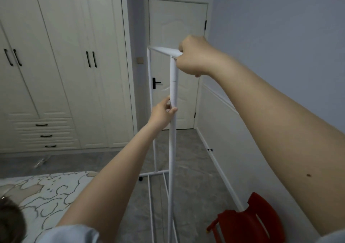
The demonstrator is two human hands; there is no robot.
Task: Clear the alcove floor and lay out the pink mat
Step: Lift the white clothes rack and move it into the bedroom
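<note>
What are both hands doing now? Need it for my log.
Left hand: grips the white rack upright.
Right hand: grips the rack's top corner.

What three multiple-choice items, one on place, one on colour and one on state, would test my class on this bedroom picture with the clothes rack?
1. Where is the right hand on the white metal clothes rack?
A. at the top corner
B. on the bottom rails
C. on a wheel

2. What colour is the plastic chair at lower right?
A. blue
B. red
C. white

3. What state is the cream panelled door behind the rack in?
A. wide open
B. half open
C. closed

Key: 1 A, the fingers curl round the top bar's end while the left hand holds the upright lower down. 2 B, its seat and back are red. 3 C, it sits flush in its frame.
</note>
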